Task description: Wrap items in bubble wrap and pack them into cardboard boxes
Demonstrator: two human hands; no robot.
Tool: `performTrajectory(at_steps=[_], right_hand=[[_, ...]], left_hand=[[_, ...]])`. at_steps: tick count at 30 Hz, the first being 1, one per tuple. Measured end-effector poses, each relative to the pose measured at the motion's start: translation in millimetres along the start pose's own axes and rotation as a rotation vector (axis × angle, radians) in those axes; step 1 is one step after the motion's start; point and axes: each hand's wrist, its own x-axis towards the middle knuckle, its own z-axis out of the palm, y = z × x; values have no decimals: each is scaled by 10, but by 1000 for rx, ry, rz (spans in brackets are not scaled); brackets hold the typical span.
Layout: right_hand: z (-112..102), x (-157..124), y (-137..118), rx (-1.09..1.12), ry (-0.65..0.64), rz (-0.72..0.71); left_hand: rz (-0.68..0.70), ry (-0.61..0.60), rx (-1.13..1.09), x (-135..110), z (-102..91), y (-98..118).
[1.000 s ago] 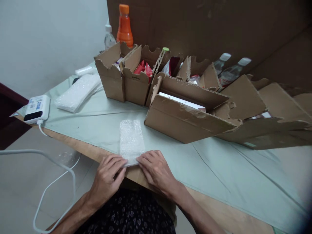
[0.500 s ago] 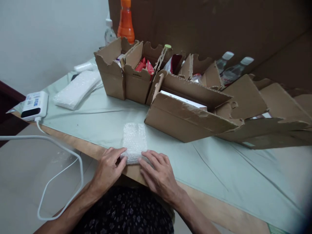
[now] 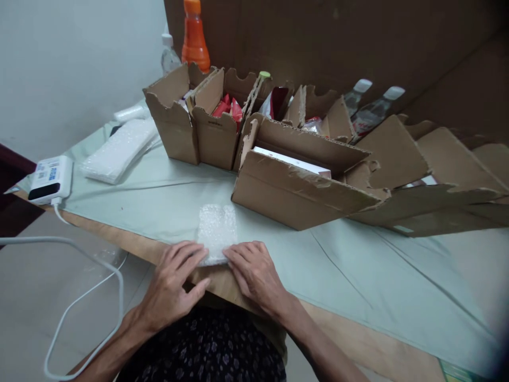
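A small piece of clear bubble wrap (image 3: 217, 228) lies flat at the front edge of the table, folded or pouch-like; I cannot tell which. My left hand (image 3: 178, 276) rests its fingertips on the near left corner of the wrap, with the thumb spread away below it. At the near right corner, my right hand (image 3: 252, 268) touches the wrap with its stretched fingertips; its thumb is mostly hidden. Neither hand is closed around the wrap.
Cardboard bins (image 3: 308, 196) with packets and boxes stand across the table. An orange bottle (image 3: 196, 42) and clear bottles (image 3: 374, 114) are behind them. At left lie a stack of bubble wrap bags (image 3: 121, 148) and a white power bank (image 3: 51, 178) with a looping cable (image 3: 119, 297).
My left thumb has come off the wrap and moved down, apart from the fingers. My right fingers have drawn closer together at the near corner. The view has shifted slightly.
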Motion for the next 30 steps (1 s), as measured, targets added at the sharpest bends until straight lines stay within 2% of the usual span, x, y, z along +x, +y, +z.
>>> performTrajectory(at_steps=[4, 7, 9, 13, 16, 19, 22, 24, 27, 30], right_hand=[[-89, 73, 17, 131, -34, 108], [-71, 72, 54, 23, 101, 143], [-48, 43, 61, -62, 166, 100], [1, 9, 41, -117, 43, -39], [60, 42, 67, -105, 2, -57], [97, 71, 111, 8, 70, 21], [70, 58, 95, 149, 108, 148], [23, 29, 35, 234, 91, 220], [-53, -24, -93, 327, 68, 281], [-94, -68, -198, 373, 26, 295]], left_hand=[[-93, 24, -98, 19, 30, -5], [-177, 58, -81, 126, 128, -69], [-198, 80, -38, 197, 188, -111], [-212, 99, 12, 244, 205, -142], [-317, 148, -72, 180, 116, -108], [-570, 190, -319, 68, 9, -25], [-847, 99, -755, -10, -22, 98], [-969, 60, -1033, -13, 7, 187], [-995, 74, -1267, 31, 76, 302], [-986, 79, -1350, 55, 143, 370]])
